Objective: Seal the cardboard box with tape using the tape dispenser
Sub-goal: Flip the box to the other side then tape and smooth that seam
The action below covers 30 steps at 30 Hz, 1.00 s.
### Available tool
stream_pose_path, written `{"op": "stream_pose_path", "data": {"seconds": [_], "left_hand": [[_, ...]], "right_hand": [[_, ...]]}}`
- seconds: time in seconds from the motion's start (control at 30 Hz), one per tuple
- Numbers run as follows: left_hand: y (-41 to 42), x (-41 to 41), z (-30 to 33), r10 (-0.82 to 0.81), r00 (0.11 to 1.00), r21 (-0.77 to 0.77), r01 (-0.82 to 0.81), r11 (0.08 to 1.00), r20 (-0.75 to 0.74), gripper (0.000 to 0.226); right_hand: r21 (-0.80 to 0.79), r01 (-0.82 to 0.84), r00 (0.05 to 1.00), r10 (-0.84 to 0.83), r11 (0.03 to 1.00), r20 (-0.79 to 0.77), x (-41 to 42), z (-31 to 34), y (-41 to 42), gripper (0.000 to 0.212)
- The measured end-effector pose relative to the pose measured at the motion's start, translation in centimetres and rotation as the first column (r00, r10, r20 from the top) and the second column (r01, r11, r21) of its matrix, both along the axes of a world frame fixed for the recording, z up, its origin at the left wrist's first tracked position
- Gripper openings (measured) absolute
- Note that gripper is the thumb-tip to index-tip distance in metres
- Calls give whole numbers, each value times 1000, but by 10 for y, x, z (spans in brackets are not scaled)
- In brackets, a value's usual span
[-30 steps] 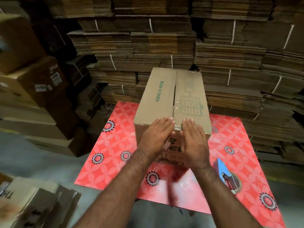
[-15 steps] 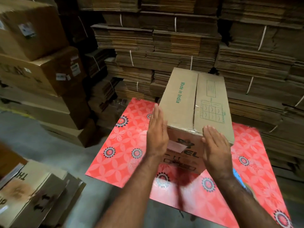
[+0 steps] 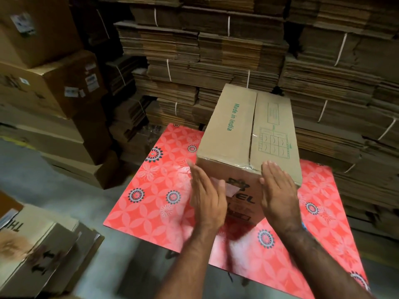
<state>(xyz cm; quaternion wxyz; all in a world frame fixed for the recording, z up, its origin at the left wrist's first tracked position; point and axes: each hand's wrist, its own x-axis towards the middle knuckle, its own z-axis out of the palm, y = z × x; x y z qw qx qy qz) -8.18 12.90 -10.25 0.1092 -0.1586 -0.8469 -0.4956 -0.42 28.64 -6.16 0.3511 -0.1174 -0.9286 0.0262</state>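
Note:
The brown cardboard box (image 3: 241, 134) stands on the red patterned table (image 3: 155, 203), flaps shut, with "Made in India" printed on its top. Glossy clear tape runs along the centre seam and over the near top edge. My left hand (image 3: 205, 197) is pressed flat on the box's near left corner, thumb on the front face. At the near right corner my right hand (image 3: 278, 190) lies with its fingers reaching up to the top edge. Of the blue tape dispenser (image 3: 304, 227) only a sliver shows behind my right wrist.
Tied bundles of flattened cardboard (image 3: 216, 61) form a wall behind the table. Stacked closed cartons (image 3: 54, 87) stand at the left on the grey floor. More flattened boxes (image 3: 38, 251) lie at the lower left, near the table's front corner.
My hands came off the top near edge, spread apart and settled on the box's two near corners. The view has swung left, so the box now sits further right in the frame.

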Motion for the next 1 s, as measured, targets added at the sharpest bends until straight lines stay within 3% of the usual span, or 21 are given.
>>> {"op": "stream_pose_path", "data": {"seconds": [0.17,0.4,0.5,0.57,0.83,1.0], "left_hand": [[3,-12,27,-26,991,-54,19,998,-128,79],[8,-1,3,-33,993,-250,3,968,-116,80],[-3,8,15,-154,969,-278,96,956,-193,82],[-6,5,23,-215,942,-337,121,934,-256,86],[-29,8,9,-369,902,-624,156,766,-227,99],[-34,-30,59,-411,818,-596,107,796,-402,72]], "right_hand": [[1,13,1000,-13,1000,2,-1,-2,2,45],[-2,3,1000,-3,1000,11,-1,-4,6,44],[-8,3,1000,-2,1000,4,1,-4,5,44],[-12,-3,1000,3,1000,1,0,-3,5,44],[-29,36,999,-35,999,39,1,1,-2,46],[28,50,995,-52,998,88,-19,19,-21,47]]}}
